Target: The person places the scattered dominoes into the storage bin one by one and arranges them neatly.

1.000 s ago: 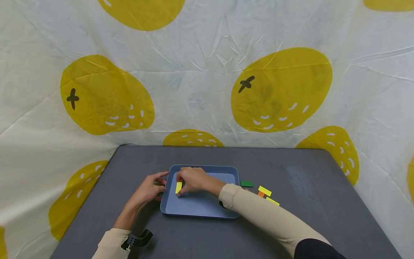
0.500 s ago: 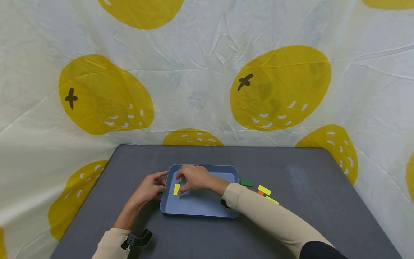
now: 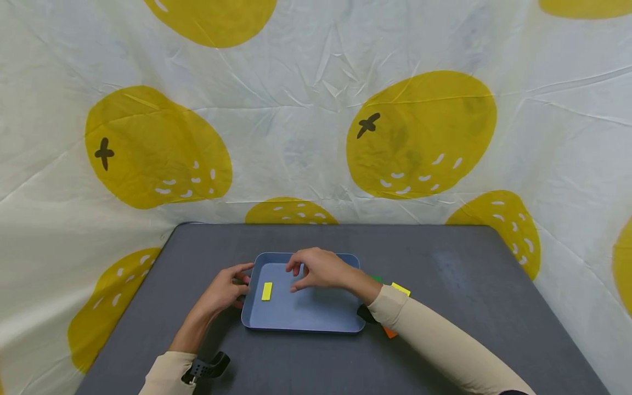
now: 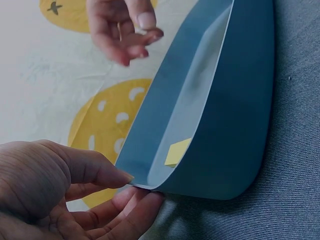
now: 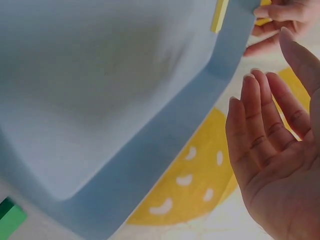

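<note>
A blue tray (image 3: 306, 315) lies on the grey table, and one yellow block (image 3: 266, 291) rests flat inside it near the left end. My left hand (image 3: 224, 291) pinches the tray's left rim; in the left wrist view the thumb (image 4: 102, 170) is on top of the rim with fingers beneath. Over the tray's middle hovers my right hand (image 3: 321, 269), empty, thumb and fingers spread apart. The right wrist view shows its bare palm (image 5: 280, 155) beside the tray's edge.
Right of the tray, partly covered by my right sleeve (image 3: 434, 334), are a green block (image 3: 377, 278), a yellow block (image 3: 401, 288) and an orange block (image 3: 390, 332). A white cloth with yellow fruit prints (image 3: 419, 137) hangs behind the table (image 3: 469, 296).
My right hand has let go of the yellow block, leaving it in the tray, and moved right with its fingers wider apart. The left hand stays at the rim.
</note>
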Demonstrator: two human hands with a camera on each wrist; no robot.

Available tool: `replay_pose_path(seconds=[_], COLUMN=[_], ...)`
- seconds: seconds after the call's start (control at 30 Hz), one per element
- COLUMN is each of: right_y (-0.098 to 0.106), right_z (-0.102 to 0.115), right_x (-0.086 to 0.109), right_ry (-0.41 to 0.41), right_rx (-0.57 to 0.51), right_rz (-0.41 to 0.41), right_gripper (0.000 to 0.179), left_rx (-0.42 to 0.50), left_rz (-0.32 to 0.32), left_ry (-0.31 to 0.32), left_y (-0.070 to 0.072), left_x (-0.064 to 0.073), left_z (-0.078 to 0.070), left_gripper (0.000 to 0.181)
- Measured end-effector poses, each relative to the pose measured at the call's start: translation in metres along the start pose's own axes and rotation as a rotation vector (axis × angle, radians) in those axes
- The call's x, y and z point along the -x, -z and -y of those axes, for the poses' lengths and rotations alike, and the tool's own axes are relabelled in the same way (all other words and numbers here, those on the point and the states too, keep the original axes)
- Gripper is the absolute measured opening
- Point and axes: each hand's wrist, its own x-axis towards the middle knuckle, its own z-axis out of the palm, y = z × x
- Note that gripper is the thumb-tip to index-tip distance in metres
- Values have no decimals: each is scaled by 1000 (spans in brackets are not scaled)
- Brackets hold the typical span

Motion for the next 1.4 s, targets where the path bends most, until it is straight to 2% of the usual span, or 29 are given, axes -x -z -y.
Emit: replay_pose_path(seconds=[0.57, 0.97, 1.27, 1.4], right_y=[31, 41, 45, 47], right_z=[-18, -37, -57, -67], right_x=[55, 93, 125, 138], right_ry=[-9, -81, -109, -100], right_rx=[-120, -111, -126, -141], right_rz=[-15, -80, -112, -100], right_gripper=[38, 33, 35, 34], left_rx=[-27, -34, -23, -27], left_rz=[-2, -4, -3, -5], left_ry=[-4, -10, -11, -10], left_y=[-1, 1, 1, 1], left_x=[0, 1, 2, 2], left_z=[0, -2, -3, -2], left_gripper=[61, 61, 61, 61])
